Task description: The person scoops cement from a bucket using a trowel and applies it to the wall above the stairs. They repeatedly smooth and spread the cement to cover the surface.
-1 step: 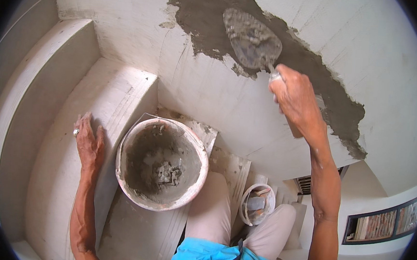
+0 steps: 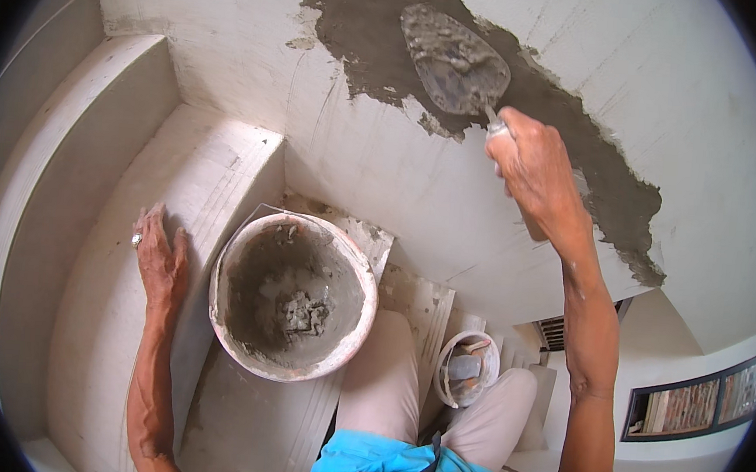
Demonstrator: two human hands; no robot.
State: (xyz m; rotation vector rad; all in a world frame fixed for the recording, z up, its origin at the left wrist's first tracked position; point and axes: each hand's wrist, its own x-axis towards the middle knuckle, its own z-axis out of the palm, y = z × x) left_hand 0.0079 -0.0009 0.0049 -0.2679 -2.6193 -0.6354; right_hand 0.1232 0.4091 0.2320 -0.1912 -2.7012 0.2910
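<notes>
In my right hand is a trowel, gripped by its handle with the fingers wrapped round. Its mortar-smeared blade lies over a dark patch of wet mortar on the pale wall. Resting on a stair step to the left, my left hand wears a ring, holds nothing and has its fingers stretched out. Between my arms stands a wide bucket with a wire handle. Grey mortar coats its inside, with a small lump at the bottom.
A smaller white bucket with some items inside stands on the lower steps beside my knee. Higher steps curve up at the left. The wall runs along the stair's far side. A dark-framed window is at the right.
The trowel blade and my right hand have shifted slightly up and left over the mortar patch. My left hand stays on the step.
</notes>
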